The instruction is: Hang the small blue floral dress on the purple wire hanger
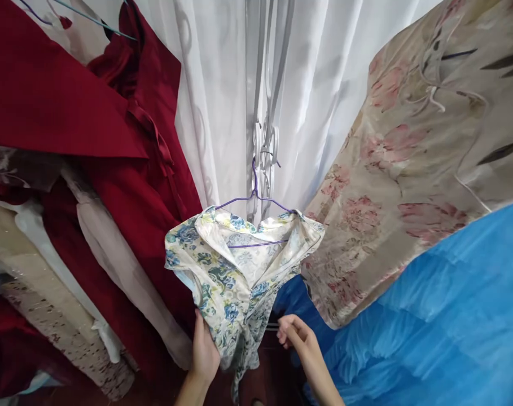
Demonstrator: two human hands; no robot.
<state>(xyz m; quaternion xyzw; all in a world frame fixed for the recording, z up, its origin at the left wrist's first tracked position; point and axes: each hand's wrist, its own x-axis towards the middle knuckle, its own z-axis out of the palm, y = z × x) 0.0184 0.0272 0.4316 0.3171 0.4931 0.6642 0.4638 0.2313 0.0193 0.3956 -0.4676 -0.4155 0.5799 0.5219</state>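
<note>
A short-sleeved floral blouse, white with blue and yellow-green flowers, hangs by its shoulders on a thin purple hanger. The hanger's hook is up at a white ring on the pale curtain. My left hand grips the blouse's left side near the waist, its fingers partly hidden by the cloth. To the right of the blouse, a little apart from it, is my right hand. Its fingers are curled in and closed, and I see nothing between them. The lower end of the blouse hangs in a narrow twist.
Dark red garments hang close on the left, with beige and white clothes below them. On the right hang a beige garment with pink flowers and bright blue ruffled fabric. White curtains form the back.
</note>
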